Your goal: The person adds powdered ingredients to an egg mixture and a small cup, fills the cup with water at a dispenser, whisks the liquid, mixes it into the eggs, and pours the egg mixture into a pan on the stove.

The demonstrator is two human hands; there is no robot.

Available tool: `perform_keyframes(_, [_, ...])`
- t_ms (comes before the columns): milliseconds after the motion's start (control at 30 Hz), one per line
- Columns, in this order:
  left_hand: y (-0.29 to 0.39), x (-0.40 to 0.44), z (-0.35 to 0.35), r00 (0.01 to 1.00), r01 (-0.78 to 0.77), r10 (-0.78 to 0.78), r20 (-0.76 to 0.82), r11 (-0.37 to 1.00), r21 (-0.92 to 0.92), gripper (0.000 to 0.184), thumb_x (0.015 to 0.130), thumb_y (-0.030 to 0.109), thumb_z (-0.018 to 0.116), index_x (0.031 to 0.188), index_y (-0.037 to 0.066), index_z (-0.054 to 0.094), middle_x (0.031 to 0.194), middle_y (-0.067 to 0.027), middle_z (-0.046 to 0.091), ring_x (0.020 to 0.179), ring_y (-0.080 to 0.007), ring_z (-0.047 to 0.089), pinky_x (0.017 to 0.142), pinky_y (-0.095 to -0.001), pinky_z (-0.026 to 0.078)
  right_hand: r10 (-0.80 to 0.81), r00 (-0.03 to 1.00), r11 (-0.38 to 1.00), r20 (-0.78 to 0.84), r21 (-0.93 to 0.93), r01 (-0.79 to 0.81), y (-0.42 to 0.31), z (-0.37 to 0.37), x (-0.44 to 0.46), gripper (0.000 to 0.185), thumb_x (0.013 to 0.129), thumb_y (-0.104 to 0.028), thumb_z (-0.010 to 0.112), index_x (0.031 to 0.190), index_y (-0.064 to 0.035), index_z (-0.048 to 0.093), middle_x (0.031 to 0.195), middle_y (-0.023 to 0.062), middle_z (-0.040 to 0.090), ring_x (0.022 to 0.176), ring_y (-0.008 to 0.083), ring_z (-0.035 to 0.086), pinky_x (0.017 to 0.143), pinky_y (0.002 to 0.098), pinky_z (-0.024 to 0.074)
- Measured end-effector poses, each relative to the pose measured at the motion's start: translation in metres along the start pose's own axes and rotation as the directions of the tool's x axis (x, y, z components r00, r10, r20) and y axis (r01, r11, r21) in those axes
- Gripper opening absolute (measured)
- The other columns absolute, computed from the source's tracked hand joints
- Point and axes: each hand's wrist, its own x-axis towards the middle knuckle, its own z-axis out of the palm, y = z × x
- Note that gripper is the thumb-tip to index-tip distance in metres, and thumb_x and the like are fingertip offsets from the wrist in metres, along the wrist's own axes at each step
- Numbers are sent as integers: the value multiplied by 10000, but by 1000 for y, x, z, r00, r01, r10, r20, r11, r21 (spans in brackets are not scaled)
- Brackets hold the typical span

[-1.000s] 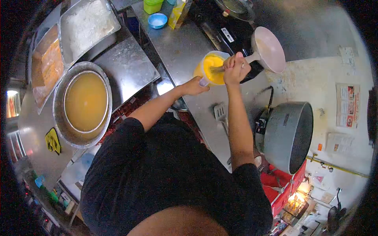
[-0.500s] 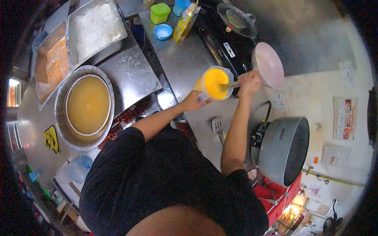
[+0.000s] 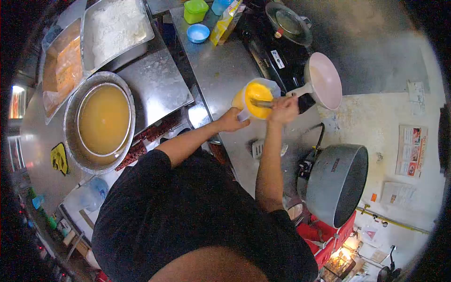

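My left hand (image 3: pixel 231 120) is closed around the handle side of a translucent plastic pitcher (image 3: pixel 238 100), which is tilted toward me. Thick yellow liquid (image 3: pixel 255 91) fills much of it. In my right hand (image 3: pixel 284 110) is a metal utensil (image 3: pixel 261 103); its end dips into the liquid, so I cannot make out its kind. Just beyond that hand, a pink frying pan (image 3: pixel 325 81) rests by the black stove (image 3: pixel 270 58), its handle pointing toward the pitcher. A slotted spatula (image 3: pixel 258 149) lies on the steel counter, partly hidden by my right forearm.
At left stand a large metal bowl (image 3: pixel 69 134) with cloudy tan liquid, a tray of white powder (image 3: pixel 117 33) and a tray with orange-coated pieces (image 3: pixel 69 63). A big grey pot (image 3: pixel 324 183) is at right. A blue bowl (image 3: pixel 198 33) and green container (image 3: pixel 195 11) sit at the back.
My right hand has shifted left and down, carrying the utensil across the yellow liquid. The pan's handle now shows uncovered. My left hand keeps its hold on the pitcher.
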Motion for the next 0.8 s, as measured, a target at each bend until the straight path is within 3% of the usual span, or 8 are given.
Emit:
perform_keyframes(267, [-9, 4, -3, 994, -96, 96, 51, 995, -10, 401, 816, 343, 678, 1026, 9, 605, 717, -98, 622, 615, -184, 596, 568, -321, 476, 276, 948, 961, -160, 51, -272, -80, 21, 36, 395, 947, -312, 392, 588, -155, 346, 448, 19, 315, 360, 151, 261, 381, 322, 307])
perform_keyframes(433, [-1, 6, -9, 974, 151, -135, 183, 986, -75, 415, 803, 311, 664, 1060, -9, 598, 813, -153, 651, 711, -223, 622, 654, -354, 495, 219, 976, 975, 23, 31, -219, 70, -22, 39, 242, 916, -242, 515, 736, -79, 512, 531, 8, 430, 478, 127, 474, 425, 263, 391])
perform_keyframes(467, [-10, 6, -4, 951, 238, -209, 226, 965, -110, 425, 796, 311, 666, 1061, -14, 596, 827, -161, 653, 721, -227, 623, 663, -361, 497, 237, 907, 927, 347, 197, -318, 33, -6, 36, 203, 902, -217, 523, 770, -65, 554, 559, 8, 455, 517, 145, 505, 449, 263, 408])
perform_keyframes(567, [-38, 8, 5, 988, 88, -90, 127, 996, 23, 440, 780, 331, 676, 1028, -23, 595, 798, -143, 647, 694, -217, 614, 650, -363, 496, 92, 992, 971, 81, -230, -72, -8, 23, 43, 208, 919, -210, 490, 762, -86, 546, 560, 1, 436, 503, 145, 488, 415, 271, 392])
perform_keyframes(633, [-47, 15, 6, 982, 92, -91, 164, 996, 1, 427, 776, 327, 676, 1006, -22, 593, 778, -134, 641, 670, -210, 607, 631, -363, 495, 162, 981, 976, -103, -133, -175, -49, 35, 40, 234, 917, -219, 476, 723, -102, 536, 522, -7, 419, 461, 164, 473, 388, 300, 393])
perform_keyframes(667, [-48, 12, 6, 977, 103, -100, 189, 995, -8, 420, 774, 325, 676, 995, -22, 593, 769, -129, 638, 658, -207, 604, 621, -364, 495, 143, 979, 980, 144, 119, -160, -46, 10, 44, 251, 914, -214, 465, 685, -117, 501, 483, -6, 390, 417, 164, 433, 379, 306, 378])
perform_keyframes(700, [-31, 7, 1, 961, 198, -190, 204, 980, -20, 408, 775, 320, 673, 987, -19, 592, 761, -128, 635, 653, -206, 601, 617, -362, 493, -18, 996, 948, 82, -315, 43, -2, -18, 50, 303, 928, -214, 446, 642, -120, 418, 485, 7, 374, 404, 150, 392, 378, 298, 351])
perform_keyframes(800, [10, 5, -15, 940, 272, -257, 223, 962, -39, 386, 778, 310, 664, 975, -13, 590, 746, -128, 627, 642, -205, 595, 606, -358, 486, 34, 995, 970, 97, -243, -10, 18, -1, 12, 382, 945, -215, 423, 588, -113, 337, 476, 31, 364, 389, 138, 354, 381, 295, 331])
